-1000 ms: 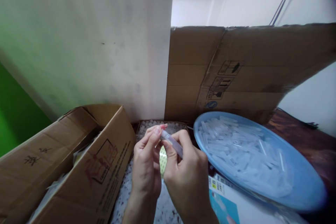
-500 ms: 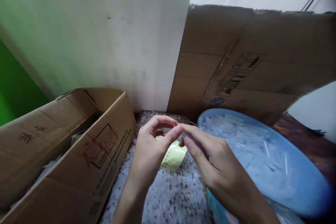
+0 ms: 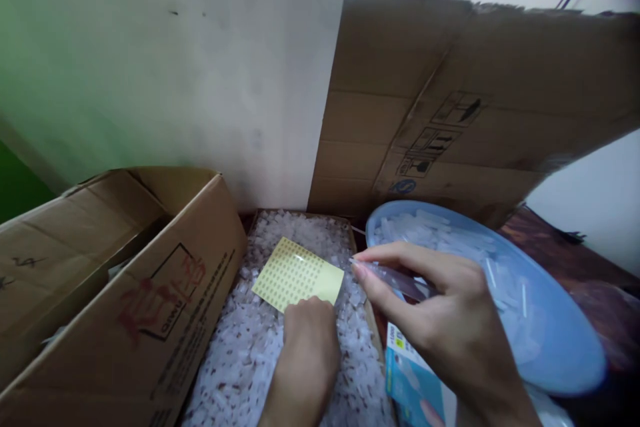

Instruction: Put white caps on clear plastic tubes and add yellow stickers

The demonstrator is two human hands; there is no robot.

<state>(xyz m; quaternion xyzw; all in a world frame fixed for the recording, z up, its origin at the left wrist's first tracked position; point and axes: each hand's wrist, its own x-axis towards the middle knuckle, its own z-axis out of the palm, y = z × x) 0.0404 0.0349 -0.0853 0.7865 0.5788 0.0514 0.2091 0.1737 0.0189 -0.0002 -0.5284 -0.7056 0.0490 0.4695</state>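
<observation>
My left hand (image 3: 311, 340) is down over a heap of small whitish translucent plastic pieces (image 3: 250, 347), its fingers curled under and hidden from me. Just beyond its knuckles lies a pale yellow sheet of small round stickers (image 3: 293, 273), on top of the heap. The hand overlaps the sheet's near edge; whether it touches the sheet I cannot tell. To the right, my right hand (image 3: 430, 307) pinches a long translucent plastic piece (image 3: 400, 280) between thumb and fingers. One end of that piece points left, past the fingertips, and the rest runs back under the palm.
A tall open cardboard box (image 3: 190, 300) stands on the left. At right, a blue tub (image 3: 565, 320) holds many clear plastic strips or tubes. A blue-and-white printed package (image 3: 413, 380) sits below my right hand. A large cardboard sheet (image 3: 390, 107) leans behind.
My hands, together before, are now apart. The left has dropped toward the heap and curled; the right has shifted slightly right with the plastic piece. More of the sticker sheet shows.
</observation>
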